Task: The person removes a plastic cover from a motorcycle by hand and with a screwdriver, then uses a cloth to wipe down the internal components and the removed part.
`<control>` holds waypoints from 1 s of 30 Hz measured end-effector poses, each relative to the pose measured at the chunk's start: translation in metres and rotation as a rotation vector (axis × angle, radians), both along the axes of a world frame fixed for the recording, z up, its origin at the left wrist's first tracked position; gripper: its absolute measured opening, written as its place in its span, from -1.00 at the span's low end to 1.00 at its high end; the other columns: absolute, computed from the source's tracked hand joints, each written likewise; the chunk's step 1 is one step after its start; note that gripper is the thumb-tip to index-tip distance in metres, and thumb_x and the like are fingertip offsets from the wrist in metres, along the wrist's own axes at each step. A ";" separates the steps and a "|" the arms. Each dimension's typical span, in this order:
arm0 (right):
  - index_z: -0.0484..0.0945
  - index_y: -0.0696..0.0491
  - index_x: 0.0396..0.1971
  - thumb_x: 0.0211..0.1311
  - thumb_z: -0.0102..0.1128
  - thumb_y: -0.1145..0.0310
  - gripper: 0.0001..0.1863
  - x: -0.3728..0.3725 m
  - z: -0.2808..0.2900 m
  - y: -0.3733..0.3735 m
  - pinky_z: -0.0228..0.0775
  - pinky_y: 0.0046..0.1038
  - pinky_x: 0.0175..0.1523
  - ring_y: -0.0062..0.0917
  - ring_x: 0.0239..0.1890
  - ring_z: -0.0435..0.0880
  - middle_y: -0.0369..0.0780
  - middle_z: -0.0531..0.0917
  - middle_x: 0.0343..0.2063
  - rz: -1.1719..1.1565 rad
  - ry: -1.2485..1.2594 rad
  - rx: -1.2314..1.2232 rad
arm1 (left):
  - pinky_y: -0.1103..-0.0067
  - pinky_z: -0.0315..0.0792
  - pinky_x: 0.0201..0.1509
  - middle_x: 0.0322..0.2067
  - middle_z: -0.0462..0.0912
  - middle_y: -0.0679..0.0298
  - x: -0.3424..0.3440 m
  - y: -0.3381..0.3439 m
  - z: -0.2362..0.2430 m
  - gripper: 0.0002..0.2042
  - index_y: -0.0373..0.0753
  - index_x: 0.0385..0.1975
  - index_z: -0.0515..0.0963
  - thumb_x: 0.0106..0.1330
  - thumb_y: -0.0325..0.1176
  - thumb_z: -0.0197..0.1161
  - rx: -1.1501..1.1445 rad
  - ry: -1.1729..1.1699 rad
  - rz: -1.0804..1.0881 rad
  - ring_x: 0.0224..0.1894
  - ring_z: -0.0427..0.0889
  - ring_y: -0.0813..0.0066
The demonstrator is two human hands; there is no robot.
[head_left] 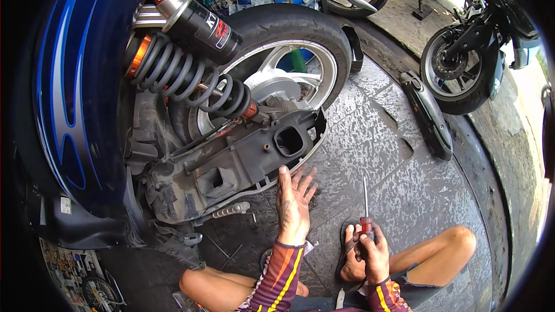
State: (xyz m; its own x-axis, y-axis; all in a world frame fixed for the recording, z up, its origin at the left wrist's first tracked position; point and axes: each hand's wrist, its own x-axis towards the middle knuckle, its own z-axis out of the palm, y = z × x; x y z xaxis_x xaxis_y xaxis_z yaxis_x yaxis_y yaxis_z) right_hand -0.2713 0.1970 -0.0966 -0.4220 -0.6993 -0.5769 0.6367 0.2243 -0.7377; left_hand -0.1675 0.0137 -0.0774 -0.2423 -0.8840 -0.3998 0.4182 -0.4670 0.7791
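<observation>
My left hand [295,208] is open, palm turned up and fingers spread, beside the lower right edge of a dusty dark transmission case [245,150] on a scooter. Nothing lies in its palm. Whether its fingertips touch the case edge, I cannot tell. In my right hand [374,254] is a screwdriver [366,223] with a red handle, gripped above my sandalled foot. Its thin metal shaft points away from me, apart from the scooter. The case has a squarish opening near its far end, and a kickstart lever [231,210] sticks out below it.
Above the case rises a grey coil shock absorber [179,72] with orange collars. Behind it stands the rear wheel [332,52] with pale spokes. A blue body panel [75,92] fills the left. On the tiles at right lies a long dark cover [428,115], near another motorcycle's wheel [429,63].
</observation>
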 end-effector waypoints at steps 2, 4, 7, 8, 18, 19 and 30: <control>0.32 0.21 0.08 0.27 0.06 0.48 -0.61 -0.001 -0.010 0.002 0.28 -0.66 -0.55 -0.68 -0.60 0.43 -0.25 0.53 -0.41 -0.024 -0.023 0.032 | 0.11 0.04 0.41 0.29 0.26 -0.07 -0.001 -0.001 0.000 -0.11 -0.32 0.33 0.03 0.29 0.38 -0.03 0.008 -0.031 -0.002 0.34 0.31 0.05; 0.31 0.23 0.11 0.27 0.07 0.48 -0.58 0.000 -0.001 0.006 0.31 -0.60 -0.52 -0.64 -0.61 0.43 -0.24 0.53 -0.41 -0.108 -0.053 0.098 | 0.14 0.07 0.41 0.26 0.31 -0.08 0.002 0.000 -0.005 -0.10 -0.41 0.26 0.15 0.28 0.40 -0.06 0.000 -0.042 -0.058 0.33 0.31 0.05; 0.28 0.25 0.14 0.20 0.23 0.35 -0.44 -0.028 0.027 0.063 0.36 -0.57 -0.50 -0.58 -0.58 0.50 -0.19 0.56 -0.39 -0.082 0.053 -0.155 | 0.11 0.09 0.40 0.29 0.28 -0.13 0.008 -0.003 -0.007 -0.02 -0.45 0.27 0.16 0.22 0.45 -0.06 -0.004 -0.043 -0.100 0.35 0.28 0.00; 0.26 0.27 0.16 0.17 0.29 0.24 -0.35 -0.041 0.028 0.095 0.40 -0.56 -0.51 -0.55 -0.56 0.56 -0.15 0.59 -0.39 -0.142 0.318 -0.261 | 0.08 0.08 0.40 0.30 0.26 -0.16 0.014 -0.007 -0.010 0.01 -0.49 0.30 0.12 0.20 0.45 -0.04 0.004 -0.041 -0.108 0.37 0.24 -0.03; 0.36 0.16 0.01 0.09 0.33 0.14 -0.42 -0.127 0.016 0.073 0.42 -0.52 -0.46 -0.52 -0.52 0.62 -0.21 0.62 -0.46 0.380 0.893 -0.214 | -0.01 -0.08 0.49 0.42 -0.10 -0.11 0.029 -0.003 -0.061 0.19 -0.36 0.41 -0.25 0.00 0.19 0.41 -0.191 -0.020 0.304 0.48 -0.09 -0.04; 0.37 0.15 -0.01 0.08 0.33 0.14 -0.43 -0.131 0.012 0.069 0.41 -0.51 -0.45 -0.52 -0.52 0.62 -0.22 0.62 -0.46 0.406 0.886 -0.207 | -0.01 -0.10 0.49 0.42 -0.09 -0.10 0.039 -0.006 -0.060 0.17 -0.35 0.40 -0.22 0.00 0.19 0.41 -0.266 -0.122 0.281 0.48 -0.08 -0.03; 0.51 0.00 -0.21 0.03 0.29 0.13 -0.63 -0.170 -0.002 0.064 0.39 -0.47 -0.38 -0.52 -0.49 0.62 -0.35 0.63 -0.54 0.602 0.900 -0.136 | 0.03 -0.02 0.47 0.43 -0.04 -0.09 0.058 0.004 -0.039 0.06 -0.36 0.39 -0.11 0.10 0.27 0.26 -0.197 -0.343 0.120 0.47 -0.01 0.03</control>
